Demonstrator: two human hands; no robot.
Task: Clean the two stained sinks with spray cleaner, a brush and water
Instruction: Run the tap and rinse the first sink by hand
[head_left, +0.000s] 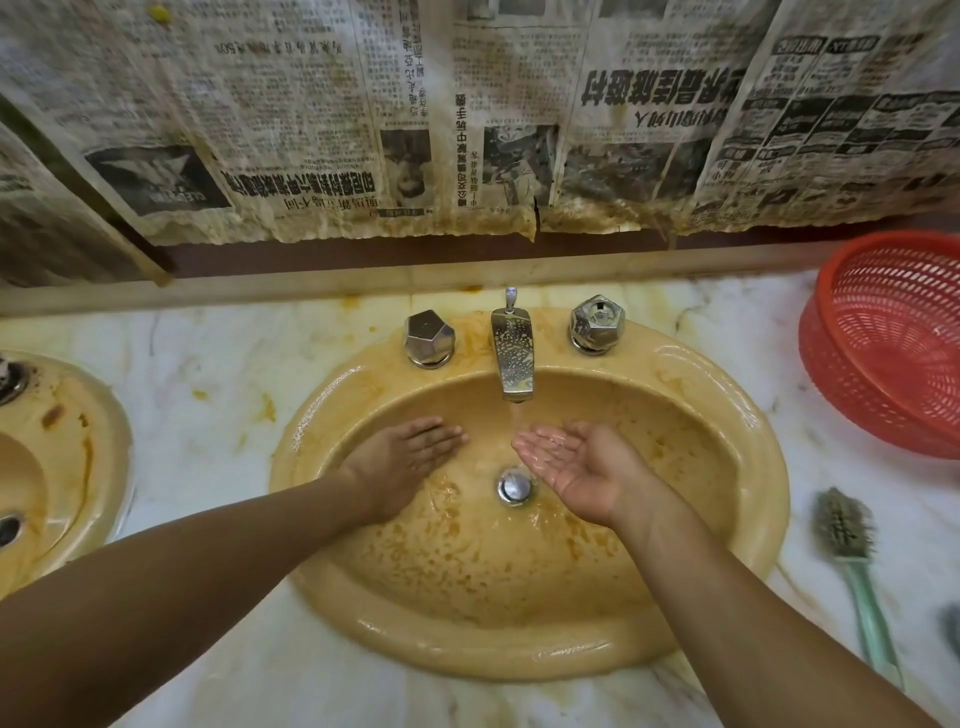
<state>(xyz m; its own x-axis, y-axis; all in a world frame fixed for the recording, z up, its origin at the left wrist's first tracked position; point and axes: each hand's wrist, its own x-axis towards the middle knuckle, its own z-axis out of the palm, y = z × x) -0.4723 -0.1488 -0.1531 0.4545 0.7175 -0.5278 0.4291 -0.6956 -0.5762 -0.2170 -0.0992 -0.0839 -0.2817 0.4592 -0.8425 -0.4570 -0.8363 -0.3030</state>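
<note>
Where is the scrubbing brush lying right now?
In the head view the brush lies on the marble counter, right of the yellow sink and nearer the camera than the red basket, with its bristles toward the wall.

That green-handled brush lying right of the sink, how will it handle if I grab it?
The brush probably feels light and stiff: slim plastic-looking handle, small bristle head. Its smooth handle may slip in the wet right hand. Lying flat, it shouldn't roll.

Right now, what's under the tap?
The tap pours water into the cupped right hand. Below sits the drain in the stained sink. The basin beneath that hand is hidden.
</note>
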